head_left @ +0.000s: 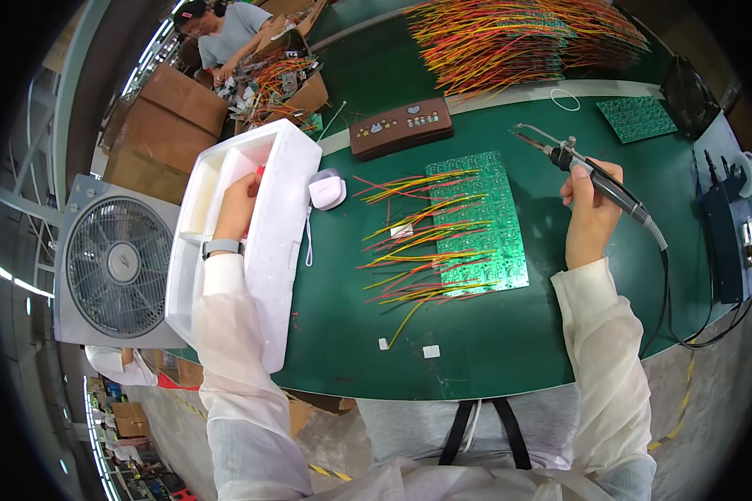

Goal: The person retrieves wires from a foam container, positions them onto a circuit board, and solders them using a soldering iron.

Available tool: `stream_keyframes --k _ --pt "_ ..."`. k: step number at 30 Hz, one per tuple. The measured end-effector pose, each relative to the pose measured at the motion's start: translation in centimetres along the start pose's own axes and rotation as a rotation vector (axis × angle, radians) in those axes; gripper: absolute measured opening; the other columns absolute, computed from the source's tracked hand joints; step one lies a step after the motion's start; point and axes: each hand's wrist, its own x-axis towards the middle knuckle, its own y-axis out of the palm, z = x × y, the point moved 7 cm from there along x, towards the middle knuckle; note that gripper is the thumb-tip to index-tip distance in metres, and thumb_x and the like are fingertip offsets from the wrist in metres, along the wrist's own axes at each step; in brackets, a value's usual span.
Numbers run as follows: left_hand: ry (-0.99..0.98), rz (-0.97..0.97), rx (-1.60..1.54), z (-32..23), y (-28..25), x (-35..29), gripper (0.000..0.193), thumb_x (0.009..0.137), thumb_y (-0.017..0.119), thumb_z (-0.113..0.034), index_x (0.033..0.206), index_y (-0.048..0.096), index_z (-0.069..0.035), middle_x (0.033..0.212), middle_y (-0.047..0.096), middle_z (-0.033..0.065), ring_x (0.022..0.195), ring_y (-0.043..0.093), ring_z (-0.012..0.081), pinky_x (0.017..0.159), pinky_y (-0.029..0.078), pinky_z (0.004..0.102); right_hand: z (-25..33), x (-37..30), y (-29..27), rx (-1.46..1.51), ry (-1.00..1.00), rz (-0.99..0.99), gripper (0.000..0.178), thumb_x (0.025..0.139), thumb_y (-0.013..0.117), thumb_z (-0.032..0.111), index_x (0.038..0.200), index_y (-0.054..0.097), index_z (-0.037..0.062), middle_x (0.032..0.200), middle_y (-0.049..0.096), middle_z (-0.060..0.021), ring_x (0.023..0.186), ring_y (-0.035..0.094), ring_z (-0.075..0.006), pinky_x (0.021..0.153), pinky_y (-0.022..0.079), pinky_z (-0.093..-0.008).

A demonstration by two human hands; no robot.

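Note:
My left hand [240, 203] reaches into a compartment of the white foam box [269, 292]. Its fingers are curled and partly hidden, with a bit of something red at their tips. On the right, my right hand [591, 209] grips a soldering iron [603, 182] with a thin curved tube along its tip, held above the table and pointing up and left. Between my hands a green circuit board panel [497, 225] lies flat. Red and yellow wires [409, 234] stick out from its left side in several bunches.
A brown pencil case [401, 128] and a white earbud case [327, 190] lie behind and left of the panel. A wired-board pile [501, 50] and another panel [635, 118] are farther back. A soldering station [723, 238] stands right, a fan [121, 263] left. A person [234, 33] works beyond cardboard boxes.

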Motion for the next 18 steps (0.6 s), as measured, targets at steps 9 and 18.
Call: stream_keyframes --k 9,18 --pt "-0.148 0.053 -0.342 2.4 0.0 0.1 0.005 0.077 0.057 -0.003 0.078 0.058 0.002 0.074 0.061 0.0047 0.066 0.054 0.0086 0.062 0.043 0.0204 -0.3 0.0 -0.1 0.017 0.021 -0.010 0.017 0.079 0.058 0.013 0.087 0.047 0.0035 0.067 0.050 -0.0016 0.056 0.047 -0.0058 0.047 0.036 -0.0178" --pt "-0.240 0.007 -0.521 2.1 -0.5 -0.2 0.009 0.080 0.057 -0.006 0.085 0.055 0.001 0.079 0.060 0.0060 0.072 0.055 0.0085 0.068 0.044 0.0189 -0.3 0.1 -0.1 0.004 0.032 -0.002 0.017 0.079 0.059 0.015 0.086 0.047 0.0039 0.067 0.049 -0.0010 0.055 0.046 -0.0052 0.046 0.035 -0.0173"
